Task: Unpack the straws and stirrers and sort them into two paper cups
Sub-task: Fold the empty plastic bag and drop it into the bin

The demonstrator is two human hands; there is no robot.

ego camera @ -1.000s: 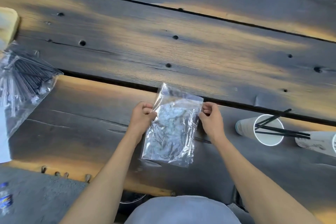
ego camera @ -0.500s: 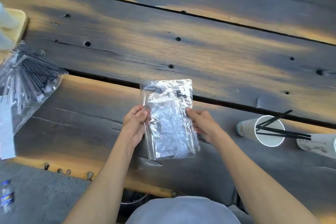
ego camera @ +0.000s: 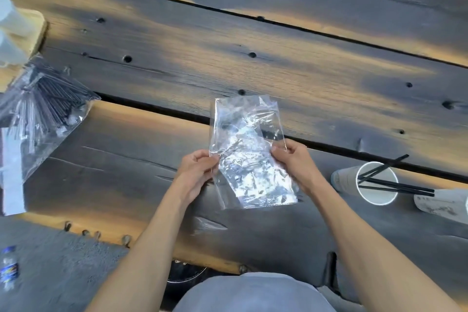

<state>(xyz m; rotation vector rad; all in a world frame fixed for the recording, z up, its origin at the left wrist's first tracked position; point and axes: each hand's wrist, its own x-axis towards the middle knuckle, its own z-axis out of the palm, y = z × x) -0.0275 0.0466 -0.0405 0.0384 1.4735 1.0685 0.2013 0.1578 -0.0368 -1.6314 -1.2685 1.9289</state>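
A crinkled clear plastic bag [ego camera: 249, 152] is held flat above the dark wooden table [ego camera: 278, 63]. My left hand [ego camera: 196, 172] pinches its left edge and my right hand [ego camera: 293, 163] pinches its right edge. What the bag holds cannot be made out. To the right a white paper cup [ego camera: 374, 194] lies tipped, with black straws [ego camera: 395, 185] sticking out of its mouth. A second paper cup [ego camera: 443, 204] lies beside it at the frame's right edge. At the far left a bigger clear bag of black straws [ego camera: 43, 109] rests on the table.
A wooden board [ego camera: 27, 38] with white objects sits at the far left edge. A white sheet [ego camera: 10, 177] lies under the big bag. A small bottle [ego camera: 8, 268] stands on the grey floor below the table's near edge. Gaps run between the planks.
Both hands have turned the clear bag upright and lifted its top away from me; they now grip lower along its sides. The cups and the big bag stayed put.
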